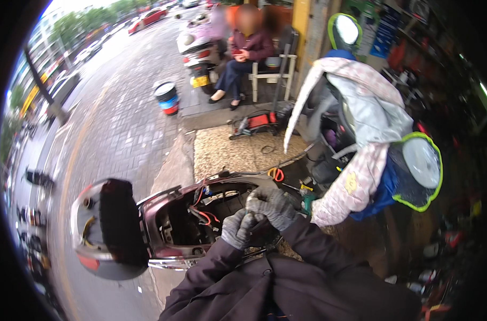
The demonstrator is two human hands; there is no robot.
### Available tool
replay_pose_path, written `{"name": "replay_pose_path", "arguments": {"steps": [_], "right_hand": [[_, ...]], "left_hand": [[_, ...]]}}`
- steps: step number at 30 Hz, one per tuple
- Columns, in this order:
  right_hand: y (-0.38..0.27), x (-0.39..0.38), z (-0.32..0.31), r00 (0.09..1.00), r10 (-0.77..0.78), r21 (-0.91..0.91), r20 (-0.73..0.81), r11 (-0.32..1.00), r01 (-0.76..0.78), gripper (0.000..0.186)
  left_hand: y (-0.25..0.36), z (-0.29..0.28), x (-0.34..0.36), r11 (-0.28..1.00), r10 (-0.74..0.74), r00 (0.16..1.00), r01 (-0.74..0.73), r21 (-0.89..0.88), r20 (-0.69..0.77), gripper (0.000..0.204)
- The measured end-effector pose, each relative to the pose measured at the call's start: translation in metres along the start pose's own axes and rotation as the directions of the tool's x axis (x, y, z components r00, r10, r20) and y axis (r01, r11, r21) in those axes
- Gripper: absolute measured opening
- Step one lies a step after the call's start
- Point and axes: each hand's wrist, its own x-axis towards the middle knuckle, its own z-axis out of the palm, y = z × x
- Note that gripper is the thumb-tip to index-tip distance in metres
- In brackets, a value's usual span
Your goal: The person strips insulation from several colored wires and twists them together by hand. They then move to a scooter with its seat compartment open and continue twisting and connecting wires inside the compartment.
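My left hand (238,229) and my right hand (273,207), both in grey work gloves, meet over the opened body of a dark red scooter (163,243). Their fingers are pinched together, and whatever lies between them is too small to make out. Below and left of them, red wires (205,215) stick out of the seat opening. Just beyond my right hand lie orange-handled scissors or pliers (276,174), a yellow-handled tool (306,187) and a green-handled tool (308,202).
At the scooter's rear sits a top box (107,230). A quilted pink and grey cover (361,96) drapes its handlebars. A red and black floor jack (259,120) rests on the pavement ahead. Beyond are a striped bucket (167,98), a seated person (248,51) and a parked scooter (198,53).
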Motion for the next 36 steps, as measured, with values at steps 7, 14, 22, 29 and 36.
{"name": "replay_pose_path", "arguments": {"steps": [7,14,22,29,36], "right_hand": [[0.013,-0.014,0.003,0.99,0.121,0.051,-0.072,0.992,-0.118,0.019],[0.005,-0.028,-0.001,0.984,0.067,0.076,-0.168,0.996,-0.055,0.016],[0.01,-0.022,0.004,0.989,-0.025,0.263,-0.146,0.963,0.064,0.016],[0.002,-0.011,0.024,0.991,-0.017,0.251,-0.13,0.967,0.05,0.015],[0.013,0.001,0.034,0.993,0.045,0.115,-0.107,0.993,-0.033,0.029]], "left_hand": [[-0.002,-0.002,-0.001,0.98,-0.141,0.985,0.154,-0.129,0.104,0.041],[-0.01,-0.009,0.003,0.703,-0.211,0.915,0.387,-0.597,0.345,0.042],[-0.013,-0.029,0.002,0.701,-0.181,0.867,0.444,-0.557,0.464,0.03],[-0.013,-0.049,-0.001,0.587,-0.093,0.864,0.449,-0.673,0.495,0.03],[-0.024,-0.068,0.008,0.586,-0.154,0.955,0.295,-0.754,0.255,0.024]]}}
